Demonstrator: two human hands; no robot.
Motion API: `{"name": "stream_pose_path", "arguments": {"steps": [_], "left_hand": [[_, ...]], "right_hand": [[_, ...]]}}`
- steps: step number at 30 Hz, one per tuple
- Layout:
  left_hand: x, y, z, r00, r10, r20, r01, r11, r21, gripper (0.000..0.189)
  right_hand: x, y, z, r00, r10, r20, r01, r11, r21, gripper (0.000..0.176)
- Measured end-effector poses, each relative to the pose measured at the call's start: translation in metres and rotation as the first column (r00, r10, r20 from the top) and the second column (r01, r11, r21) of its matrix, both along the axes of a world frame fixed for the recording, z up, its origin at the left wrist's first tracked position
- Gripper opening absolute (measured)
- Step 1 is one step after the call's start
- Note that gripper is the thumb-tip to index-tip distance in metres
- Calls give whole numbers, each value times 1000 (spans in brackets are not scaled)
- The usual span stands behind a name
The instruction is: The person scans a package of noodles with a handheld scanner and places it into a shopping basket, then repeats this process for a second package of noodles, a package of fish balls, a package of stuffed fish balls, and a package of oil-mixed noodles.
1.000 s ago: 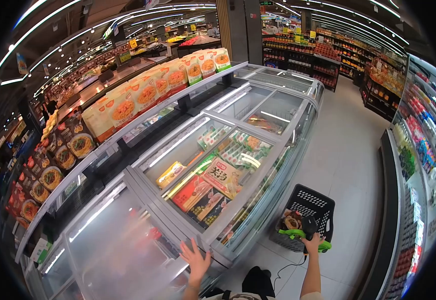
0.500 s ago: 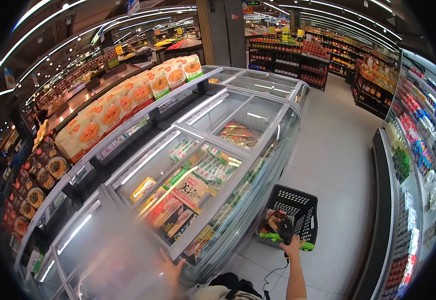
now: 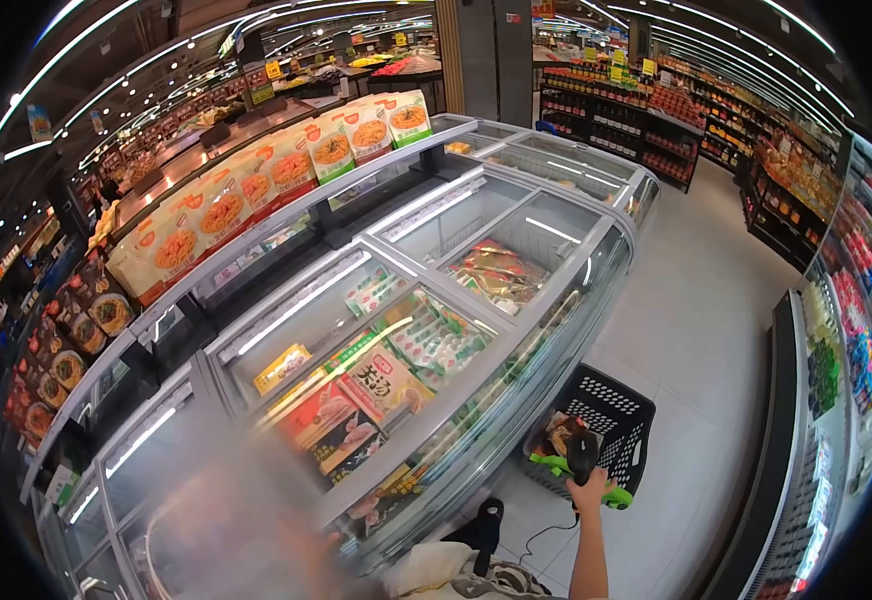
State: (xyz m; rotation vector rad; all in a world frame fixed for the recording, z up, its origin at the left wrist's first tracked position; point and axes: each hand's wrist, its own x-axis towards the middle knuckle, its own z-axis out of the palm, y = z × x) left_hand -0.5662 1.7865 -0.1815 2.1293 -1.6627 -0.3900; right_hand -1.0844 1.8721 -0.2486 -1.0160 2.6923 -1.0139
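Note:
My right hand (image 3: 588,490) is closed at the near end of a black shopping basket (image 3: 611,410) with green trim, its fingers around a dark handle. Inside the basket lies a dark, brownish package (image 3: 560,434), partly covered by the handle. My left hand (image 3: 331,552) is a blurred patch at the near edge of the chest freezer (image 3: 436,425), its fingers not readable. Under the freezer's glass sit a red-and-cream food package (image 3: 386,382), green-and-white packs (image 3: 438,335) and a yellow pack (image 3: 283,367).
Bagged noodles (image 3: 224,212) line the freezer's top shelf. A refrigerated display case (image 3: 806,440) flanks the aisle floor (image 3: 701,330) on the right. Bottle shelves (image 3: 616,125) stand ahead. A thin cable (image 3: 546,532) hangs beside my right arm. A blurred patch covers the lower left.
The view has shifted, with the freezer and basket sitting a little farther right. My left hand's fingers, seen at the freezer edge before, are now blurred. My right hand stays on the basket.

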Motion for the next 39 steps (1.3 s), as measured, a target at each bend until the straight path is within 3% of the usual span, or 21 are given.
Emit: {"name": "stream_pose_path", "arguments": {"steps": [2,4,5,7,12,16,19,25,28,31,32,39], "left_hand": [[-27,-6,16,991,104,79,-106,994,22,124],[-64,-20,40,888,158,432,-202,978,57,123],[-77,-35,24,860,252,443,-245,967,-73,120],[-114,-64,37,931,145,335,-184,979,88,118],[-240,-136,18,945,-200,257,186,979,79,104],[-337,-178,32,876,-448,180,470,876,-109,88],[-390,-197,45,868,-456,197,488,855,-174,85],[-432,-197,15,932,-348,98,348,937,19,88],[-449,-186,5,963,-257,75,256,966,25,90],[-473,-184,-15,965,-172,199,179,984,-16,91],[-489,-182,-20,971,-162,178,160,987,26,91],[-528,-195,-21,995,-91,43,87,993,80,92]], "right_hand": [[-14,-9,-10,999,-37,-16,37,999,-24,49],[-26,-18,-7,999,-45,-7,45,999,24,52],[-33,-21,-5,999,-43,9,42,998,51,52],[-48,-35,-4,998,-53,41,49,994,94,53],[-87,-61,-1,998,-57,28,53,993,103,47],[-124,-78,1,995,-69,66,61,991,116,50],[-154,-96,-1,999,-47,4,47,996,78,48],[-235,-130,6,1000,10,20,-14,981,193,46],[-278,-148,-1,1000,11,9,-12,990,137,47],[-322,-166,-2,1000,10,6,-11,990,140,48],[-353,-176,-21,997,19,-72,-14,997,76,48],[-438,-209,-25,996,26,-89,-16,994,109,44]]}}
